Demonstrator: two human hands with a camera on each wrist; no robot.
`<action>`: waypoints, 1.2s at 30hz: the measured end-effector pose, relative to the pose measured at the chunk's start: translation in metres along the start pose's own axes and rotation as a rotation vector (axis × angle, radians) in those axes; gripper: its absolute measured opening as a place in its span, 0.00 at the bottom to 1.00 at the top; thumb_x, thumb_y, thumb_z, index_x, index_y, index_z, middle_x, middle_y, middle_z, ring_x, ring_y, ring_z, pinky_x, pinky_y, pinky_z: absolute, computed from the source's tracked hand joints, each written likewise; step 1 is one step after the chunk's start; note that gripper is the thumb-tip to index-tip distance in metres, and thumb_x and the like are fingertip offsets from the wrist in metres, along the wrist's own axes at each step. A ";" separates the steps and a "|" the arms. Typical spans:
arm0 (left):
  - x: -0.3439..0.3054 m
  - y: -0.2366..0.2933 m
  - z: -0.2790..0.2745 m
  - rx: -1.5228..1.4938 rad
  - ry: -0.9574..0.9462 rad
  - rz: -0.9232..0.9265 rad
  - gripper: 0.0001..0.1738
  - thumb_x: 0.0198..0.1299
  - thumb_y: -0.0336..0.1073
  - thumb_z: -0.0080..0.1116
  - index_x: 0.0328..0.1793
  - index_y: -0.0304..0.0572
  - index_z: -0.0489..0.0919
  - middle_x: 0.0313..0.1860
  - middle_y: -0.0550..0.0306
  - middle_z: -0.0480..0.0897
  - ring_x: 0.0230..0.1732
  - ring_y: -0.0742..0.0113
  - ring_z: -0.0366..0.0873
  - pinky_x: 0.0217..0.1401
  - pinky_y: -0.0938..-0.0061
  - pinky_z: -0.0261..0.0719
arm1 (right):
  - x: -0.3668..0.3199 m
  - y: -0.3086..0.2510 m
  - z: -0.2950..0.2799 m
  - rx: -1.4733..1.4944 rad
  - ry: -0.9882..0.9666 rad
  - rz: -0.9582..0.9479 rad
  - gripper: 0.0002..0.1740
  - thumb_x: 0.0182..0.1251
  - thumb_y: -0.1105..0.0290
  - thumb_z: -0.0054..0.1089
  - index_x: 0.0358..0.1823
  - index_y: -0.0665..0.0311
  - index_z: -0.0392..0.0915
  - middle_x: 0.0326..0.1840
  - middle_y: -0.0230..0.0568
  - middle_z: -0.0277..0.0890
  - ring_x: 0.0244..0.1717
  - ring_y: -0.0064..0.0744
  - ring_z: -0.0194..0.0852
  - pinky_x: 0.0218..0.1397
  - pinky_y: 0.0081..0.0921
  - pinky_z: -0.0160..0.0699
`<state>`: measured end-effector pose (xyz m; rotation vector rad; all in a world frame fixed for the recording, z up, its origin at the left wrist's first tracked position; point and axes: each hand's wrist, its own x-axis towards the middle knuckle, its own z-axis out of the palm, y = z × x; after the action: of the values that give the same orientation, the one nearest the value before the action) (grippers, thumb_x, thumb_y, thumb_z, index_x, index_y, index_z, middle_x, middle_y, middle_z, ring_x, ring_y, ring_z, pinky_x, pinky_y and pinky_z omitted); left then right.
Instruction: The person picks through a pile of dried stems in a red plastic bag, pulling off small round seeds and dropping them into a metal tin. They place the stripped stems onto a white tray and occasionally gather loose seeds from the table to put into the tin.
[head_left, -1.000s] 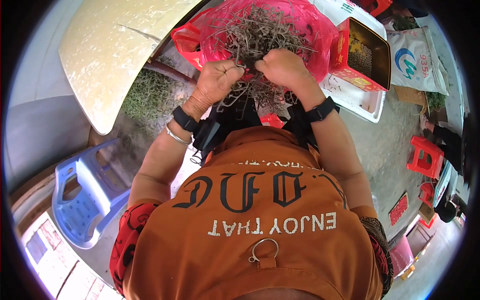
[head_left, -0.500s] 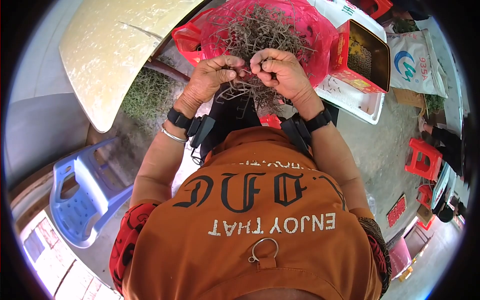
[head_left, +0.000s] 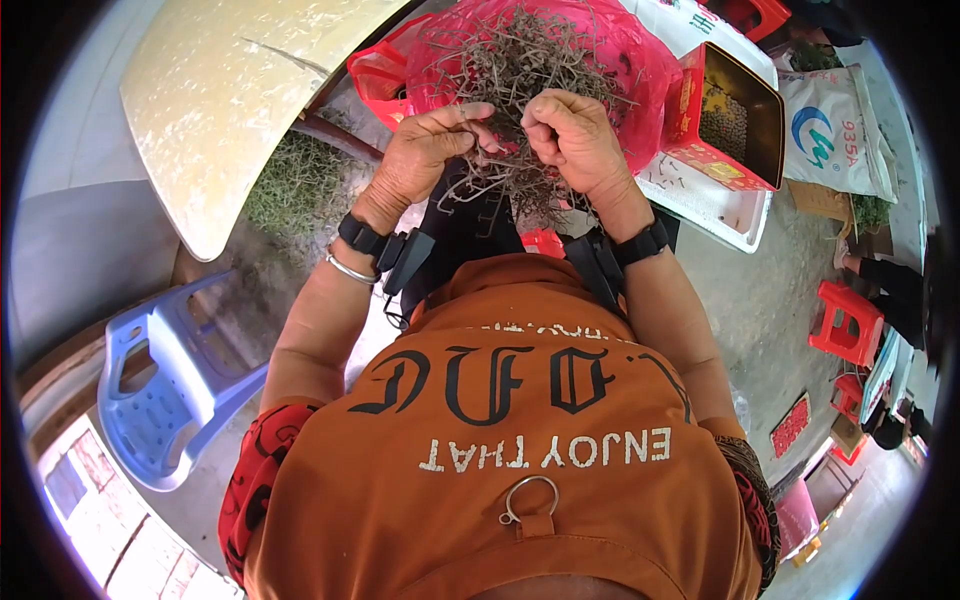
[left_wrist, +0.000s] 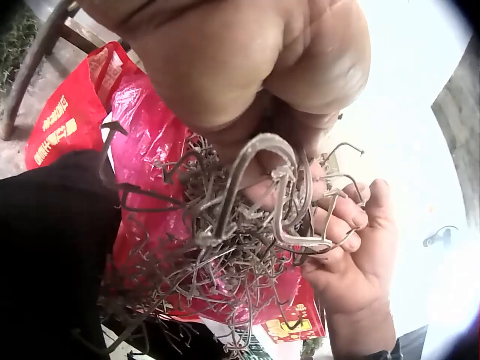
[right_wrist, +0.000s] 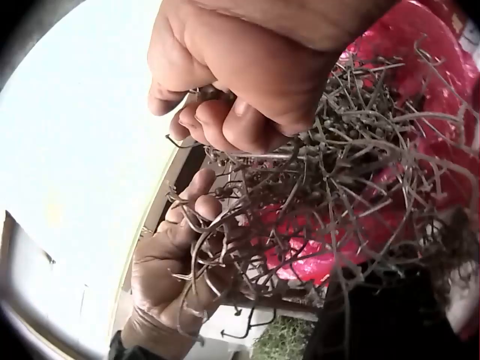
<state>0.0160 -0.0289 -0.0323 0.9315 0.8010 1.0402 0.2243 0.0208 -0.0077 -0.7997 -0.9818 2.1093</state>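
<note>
Seen from the head camera, the dried stems [head_left: 530,62] lie in a tangled heap at 12 o'clock, piled on the pink plastic bag [head_left: 648,85], some reaching down between the two hands; the left hand [head_left: 425,150], at 11 o'clock, grips several stems, which loop out past its bent fingers; the right hand [head_left: 580,145], at 1 o'clock, is curled and pinches stems, though its fingers hide most of what it holds; the hands are near each other but apart. At 2 o'clock a red box [head_left: 686,112] holds small pale grains, beside the white foam box [head_left: 738,225]; the pale tabletop [head_left: 220,110] is at 10 o'clock; a blue chair [head_left: 165,398] stands between 8 and 9 o'clock; the orange apron [head_left: 600,510] fills 6 o'clock.
</note>
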 end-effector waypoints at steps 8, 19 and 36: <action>0.003 -0.004 0.002 -0.015 0.005 0.053 0.19 0.61 0.25 0.47 0.59 0.28 0.68 0.39 0.49 0.80 0.40 0.66 0.78 0.43 0.78 0.76 | 0.007 0.009 0.023 -0.759 0.069 -0.357 0.08 0.57 0.74 0.53 0.29 0.71 0.79 0.16 0.29 0.69 0.17 0.16 0.62 0.21 0.13 0.62; 0.002 -0.005 0.006 -0.316 0.133 0.083 0.27 0.57 0.38 0.55 0.62 0.37 0.66 0.53 0.43 0.75 0.35 0.68 0.76 0.31 0.79 0.76 | 0.004 0.010 0.023 -0.294 0.122 0.087 0.07 0.58 0.73 0.53 0.32 0.70 0.78 0.18 0.30 0.68 0.14 0.13 0.57 0.13 0.11 0.52; 0.004 -0.016 0.001 -0.444 0.077 0.057 0.28 0.61 0.54 0.47 0.61 0.43 0.66 0.59 0.48 0.72 0.18 0.78 0.60 0.18 0.83 0.62 | -0.001 0.001 0.030 -0.533 0.177 -0.400 0.08 0.60 0.69 0.56 0.33 0.67 0.77 0.22 0.31 0.71 0.17 0.15 0.62 0.18 0.13 0.61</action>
<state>0.0234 -0.0289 -0.0471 0.5405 0.5735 1.2464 0.2022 0.0078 0.0074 -0.9303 -1.4907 1.4250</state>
